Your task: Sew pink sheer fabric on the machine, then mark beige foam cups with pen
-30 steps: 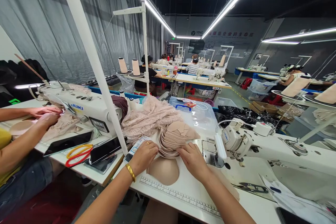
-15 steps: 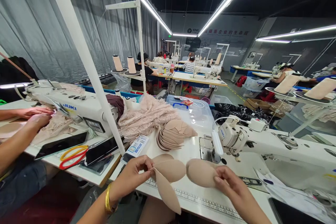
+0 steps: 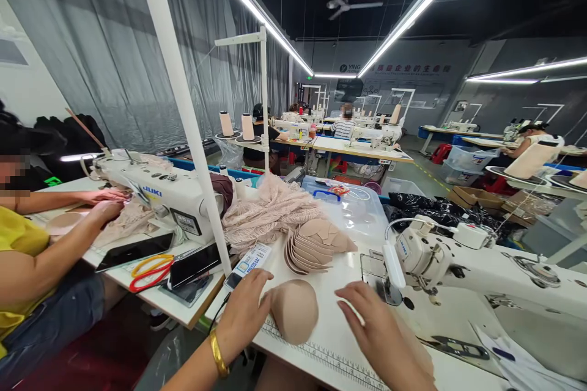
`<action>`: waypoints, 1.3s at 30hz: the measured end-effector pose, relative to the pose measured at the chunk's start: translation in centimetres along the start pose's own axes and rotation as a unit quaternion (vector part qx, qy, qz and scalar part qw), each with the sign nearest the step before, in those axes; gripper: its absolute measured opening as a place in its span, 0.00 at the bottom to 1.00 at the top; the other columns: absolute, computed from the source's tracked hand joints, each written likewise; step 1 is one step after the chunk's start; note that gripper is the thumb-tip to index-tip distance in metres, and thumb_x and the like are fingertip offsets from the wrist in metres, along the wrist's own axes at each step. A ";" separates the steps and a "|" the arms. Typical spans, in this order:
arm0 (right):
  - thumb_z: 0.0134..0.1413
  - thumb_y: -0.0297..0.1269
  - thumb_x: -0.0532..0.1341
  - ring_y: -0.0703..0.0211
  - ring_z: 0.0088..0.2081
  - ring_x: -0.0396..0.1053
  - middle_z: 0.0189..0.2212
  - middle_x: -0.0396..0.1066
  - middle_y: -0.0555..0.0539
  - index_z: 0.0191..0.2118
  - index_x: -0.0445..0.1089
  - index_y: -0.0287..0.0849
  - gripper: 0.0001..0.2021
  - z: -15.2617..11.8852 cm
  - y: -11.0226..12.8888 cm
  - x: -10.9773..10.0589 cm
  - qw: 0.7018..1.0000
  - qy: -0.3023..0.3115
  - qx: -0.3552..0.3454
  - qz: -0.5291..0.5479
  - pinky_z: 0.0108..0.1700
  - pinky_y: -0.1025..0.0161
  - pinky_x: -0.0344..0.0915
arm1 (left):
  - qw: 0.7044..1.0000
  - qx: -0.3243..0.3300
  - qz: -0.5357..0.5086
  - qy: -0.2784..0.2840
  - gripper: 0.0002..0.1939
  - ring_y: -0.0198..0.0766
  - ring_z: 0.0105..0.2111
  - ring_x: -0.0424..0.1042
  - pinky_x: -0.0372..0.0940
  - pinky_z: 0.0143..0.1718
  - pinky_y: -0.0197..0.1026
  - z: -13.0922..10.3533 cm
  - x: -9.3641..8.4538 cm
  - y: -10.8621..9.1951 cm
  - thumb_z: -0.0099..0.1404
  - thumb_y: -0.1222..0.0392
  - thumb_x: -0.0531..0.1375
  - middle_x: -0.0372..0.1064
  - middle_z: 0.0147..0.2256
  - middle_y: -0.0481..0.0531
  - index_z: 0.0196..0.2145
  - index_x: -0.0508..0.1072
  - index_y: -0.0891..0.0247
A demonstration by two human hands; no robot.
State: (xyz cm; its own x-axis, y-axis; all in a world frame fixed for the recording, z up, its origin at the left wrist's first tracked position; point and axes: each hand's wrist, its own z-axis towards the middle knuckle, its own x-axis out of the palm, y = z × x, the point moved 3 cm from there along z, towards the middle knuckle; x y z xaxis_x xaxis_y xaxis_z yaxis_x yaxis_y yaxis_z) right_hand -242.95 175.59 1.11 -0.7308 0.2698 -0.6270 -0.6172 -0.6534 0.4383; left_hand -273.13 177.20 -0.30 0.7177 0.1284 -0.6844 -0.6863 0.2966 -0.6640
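A beige bra cup (image 3: pixel 296 313) lies domed on the white table beside the printed ruler strip. My left hand (image 3: pixel 243 311), with a gold bangle at the wrist, is at the cup's left edge, thumb and fingers apart; whether it touches the cup I cannot tell. To the right of the cup, my right hand (image 3: pixel 378 333) hovers over the table with fingers spread and nothing in them. Another beige piece (image 3: pixel 419 348) shows partly from behind that hand. Farther back stands a fanned stack of beige cups (image 3: pixel 307 250).
A sewing machine (image 3: pixel 440 263) occupies the right side. Pale lace (image 3: pixel 270 208) and a clear plastic bin (image 3: pixel 358 214) sit behind the stack. At left, a co-worker's arms (image 3: pixel 68 226) reach to another machine (image 3: pixel 160 189), near orange-red scissors (image 3: pixel 151 272) and phones.
Both hands have let go of the cups they held. One cup now rests on the table between them, and the right hand's fingers have spread. The view has shifted left.
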 end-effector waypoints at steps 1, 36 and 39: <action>0.73 0.33 0.55 0.49 0.41 0.75 0.41 0.74 0.42 0.49 0.74 0.49 0.10 1.3 0.8 1.5 1.000 0.015 -0.015 -0.002 0.41 0.55 0.75 | 0.998 0.045 0.039 -0.006 0.15 0.51 0.52 0.74 0.68 0.56 0.57 0.3 0.0 -0.6 0.66 0.68 0.56 0.74 0.51 0.58 0.49 0.73 0.57; 0.71 0.34 0.55 0.51 0.38 0.73 0.36 0.73 0.45 0.38 0.71 0.46 0.09 2.0 -4.9 4.9 0.990 -0.019 0.095 0.101 0.39 0.58 0.70 | 0.934 0.235 0.216 0.159 0.08 0.45 0.43 0.74 0.66 0.49 0.46 10.3 2.6 0.1 0.69 0.71 0.59 0.78 0.39 0.52 0.36 0.74 0.60; 0.73 0.38 0.54 0.52 0.40 0.73 0.37 0.74 0.45 0.39 0.71 0.47 0.11 1.8 -3.6 3.7 0.987 -0.022 0.085 0.133 0.44 0.58 0.71 | 0.920 0.263 0.230 0.180 0.08 0.45 0.42 0.74 0.65 0.49 0.46 10.6 2.9 0.1 0.68 0.71 0.61 0.78 0.37 0.51 0.33 0.74 0.61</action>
State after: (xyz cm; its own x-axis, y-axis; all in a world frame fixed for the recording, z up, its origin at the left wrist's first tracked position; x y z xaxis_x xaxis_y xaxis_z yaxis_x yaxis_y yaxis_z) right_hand -243.96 180.24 -1.61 -0.8832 0.1377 -0.4484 -0.4393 -0.5777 0.6879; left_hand -269.83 187.67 0.82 0.2155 0.0604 -0.9746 -0.6877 0.7180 -0.1076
